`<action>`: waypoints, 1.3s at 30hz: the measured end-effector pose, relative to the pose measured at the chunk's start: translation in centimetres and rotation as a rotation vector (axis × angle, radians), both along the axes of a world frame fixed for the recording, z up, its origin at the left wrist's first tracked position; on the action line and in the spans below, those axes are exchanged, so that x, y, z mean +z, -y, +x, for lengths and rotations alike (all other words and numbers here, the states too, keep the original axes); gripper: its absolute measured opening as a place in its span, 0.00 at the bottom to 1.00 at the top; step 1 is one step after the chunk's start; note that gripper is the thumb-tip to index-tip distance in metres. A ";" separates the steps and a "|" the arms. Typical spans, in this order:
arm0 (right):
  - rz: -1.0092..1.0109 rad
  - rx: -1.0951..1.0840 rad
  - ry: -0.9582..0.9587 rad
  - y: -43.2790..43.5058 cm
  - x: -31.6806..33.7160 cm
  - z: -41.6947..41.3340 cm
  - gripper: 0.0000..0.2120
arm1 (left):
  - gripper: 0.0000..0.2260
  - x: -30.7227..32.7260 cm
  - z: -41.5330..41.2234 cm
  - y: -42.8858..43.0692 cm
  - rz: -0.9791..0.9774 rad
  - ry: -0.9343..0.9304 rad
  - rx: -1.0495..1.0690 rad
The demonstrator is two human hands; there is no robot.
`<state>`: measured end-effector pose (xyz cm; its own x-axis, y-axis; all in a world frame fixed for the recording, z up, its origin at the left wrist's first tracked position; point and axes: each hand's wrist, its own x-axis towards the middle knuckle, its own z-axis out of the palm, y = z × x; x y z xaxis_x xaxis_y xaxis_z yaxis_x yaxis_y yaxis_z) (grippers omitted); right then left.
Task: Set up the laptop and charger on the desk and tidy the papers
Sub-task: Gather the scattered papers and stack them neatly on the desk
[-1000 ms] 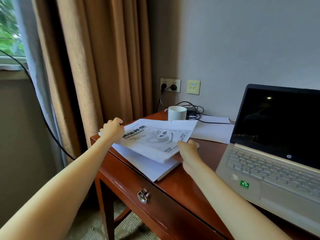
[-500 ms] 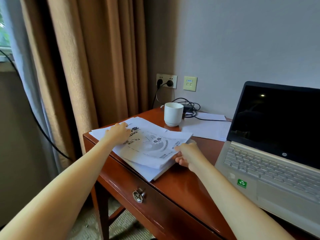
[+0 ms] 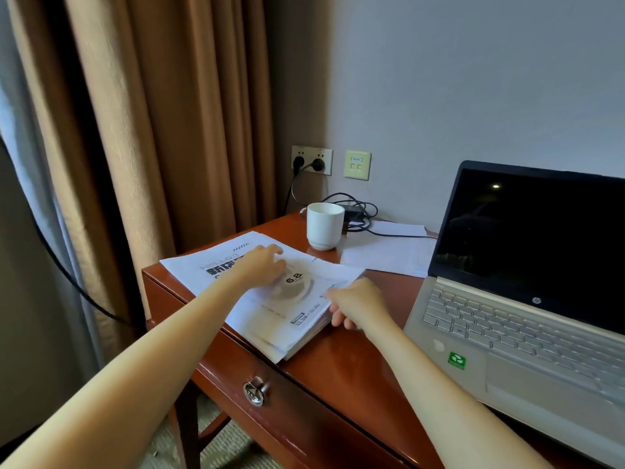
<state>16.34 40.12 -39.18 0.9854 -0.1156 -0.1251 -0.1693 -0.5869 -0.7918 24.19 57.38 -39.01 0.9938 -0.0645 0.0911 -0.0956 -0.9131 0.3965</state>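
A stack of printed papers (image 3: pixel 270 309) lies at the left corner of the reddish wooden desk (image 3: pixel 341 377). My left hand (image 3: pixel 262 265) rests flat on top of the stack, fingers spread. At the stack's right edge my right hand (image 3: pixel 356 304) has its fingers curled around the edges of the sheets. An open silver laptop (image 3: pixel 527 309) with a dark screen stands on the right. Behind the mug the black charger brick (image 3: pixel 353 208) lies among coiled cable, plugged into the wall socket (image 3: pixel 313 160). More loose sheets (image 3: pixel 385 250) lie beside the laptop.
A white mug (image 3: pixel 324 226) stands just behind the stack. Brown curtains (image 3: pixel 162 123) hang close to the desk's left side, with a black cable (image 3: pixel 67 275) running across them. A drawer with a metal ring pull (image 3: pixel 253 392) faces me.
The top sheet, lifted a second ago, now lies flat on the stack. My left hand slid from the stack's far left corner to its middle; my right hand stayed at the right edge.
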 end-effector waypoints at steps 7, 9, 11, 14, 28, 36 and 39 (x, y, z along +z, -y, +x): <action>-0.213 -0.055 0.219 4.8 2.1 1.3 0.15 | 0.15 2.5 0.4 5.0 -0.325 -0.040 -0.159; -0.320 -0.035 0.215 6.3 1.6 1.6 0.14 | 0.15 3.3 0.4 6.7 -0.519 -0.120 -0.160; -0.421 0.014 0.198 7.4 1.1 1.8 0.13 | 0.15 3.7 0.8 8.3 -0.618 -0.207 -0.142; -0.459 0.058 0.218 8.6 0.8 2.7 0.13 | 0.19 3.3 1.7 10.5 -0.587 -0.343 -0.118; -0.622 0.201 0.053 11.1 0.5 7.2 0.22 | 0.26 4.0 4.6 16.1 -0.479 -0.426 0.045; -0.711 0.241 0.097 11.0 0.1 7.6 0.15 | 0.27 4.3 6.0 16.5 -0.872 -0.545 0.221; -0.720 0.221 0.119 11.2 0.2 7.9 0.18 | 0.24 4.4 6.2 17.6 -0.712 -0.432 0.184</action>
